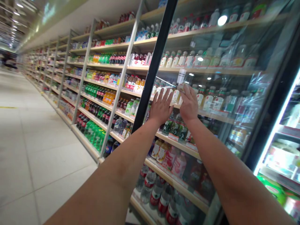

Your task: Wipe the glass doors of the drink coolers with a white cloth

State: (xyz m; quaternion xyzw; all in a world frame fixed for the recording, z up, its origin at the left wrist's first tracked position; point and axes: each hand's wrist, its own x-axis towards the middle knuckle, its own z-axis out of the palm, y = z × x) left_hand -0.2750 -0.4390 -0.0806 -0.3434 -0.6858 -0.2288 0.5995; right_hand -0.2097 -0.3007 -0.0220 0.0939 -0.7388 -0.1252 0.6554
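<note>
Both my arms reach forward to a drinks shelf (211, 114) seen beside an open glass door (234, 93) with a black frame (156, 62). My left hand (161, 107) is held flat with its fingers spread, next to a row of white-labelled bottles. My right hand (189, 104) is closed around a pale bottle with a white cap (180, 79), held upright at the shelf's front edge. The two hands are close together, a few centimetres apart.
Long wooden shelves (93, 93) packed with soft drinks, water and juice run down the aisle to the left. A pale tiled floor (28, 134) stretches away on the left. A lit cooler compartment (281, 150) stands at the right.
</note>
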